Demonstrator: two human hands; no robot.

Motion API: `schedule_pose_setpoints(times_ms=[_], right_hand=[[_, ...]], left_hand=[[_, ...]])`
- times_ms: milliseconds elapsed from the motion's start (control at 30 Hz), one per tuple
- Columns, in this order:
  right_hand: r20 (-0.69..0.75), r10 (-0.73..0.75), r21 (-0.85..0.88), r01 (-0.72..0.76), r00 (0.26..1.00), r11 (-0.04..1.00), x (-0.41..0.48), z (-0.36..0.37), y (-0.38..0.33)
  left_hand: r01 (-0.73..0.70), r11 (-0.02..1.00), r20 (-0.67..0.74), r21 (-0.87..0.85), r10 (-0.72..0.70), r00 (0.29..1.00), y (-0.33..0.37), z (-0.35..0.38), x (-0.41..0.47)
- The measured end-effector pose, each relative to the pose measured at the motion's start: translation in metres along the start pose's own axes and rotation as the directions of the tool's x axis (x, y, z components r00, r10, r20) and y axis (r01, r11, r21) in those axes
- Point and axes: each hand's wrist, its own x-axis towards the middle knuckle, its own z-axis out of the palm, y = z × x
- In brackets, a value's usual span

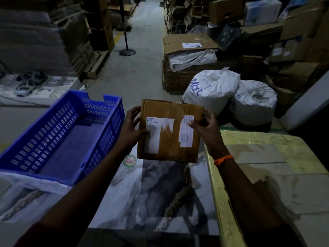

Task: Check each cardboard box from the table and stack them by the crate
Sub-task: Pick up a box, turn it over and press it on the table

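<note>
Brown taped cardboard box (169,139) — 2 white labels on top — just right of blue slatted crate (105,138)

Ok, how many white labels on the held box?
2, both on top of the cardboard box: left label at the left hand thumb, right label under the right hand thumb. Other faces are hidden.

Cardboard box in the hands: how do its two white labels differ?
The wide label looks torn, with brown showing through its right part; the narrow label looks whole. The thumb of the left hand touches the wide label's edge; the thumb of the right hand rests on the narrow label. Both are white, printed, and stuck on the same face of the cardboard box.
</note>
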Motion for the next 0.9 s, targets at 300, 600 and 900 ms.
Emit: schedule_pose_setpoints(times_ms=[300, 600, 900], right_hand=[[-0.079, 0.02, 0.073, -0.015, 0.997, 0.997, -0.053, 0.016, 0.031], [-0.147, 0.086, -0.007, -0.088, 0.985, 0.996, -0.107, 0.017, 0.075], [-0.205, 0.157, -0.129, -0.186, 0.966, 0.974, -0.155, 0.008, 0.105]], left_hand=[[0.046, 0.998, -0.065, 0.05, -0.042, 0.997, -0.037, -0.006, -0.046], [0.278, 0.96, -0.158, 0.04, -0.269, 0.95, -0.066, -0.002, -0.101], [0.295, 0.951, -0.183, 0.093, -0.275, 0.944, -0.082, 0.009, -0.162]])
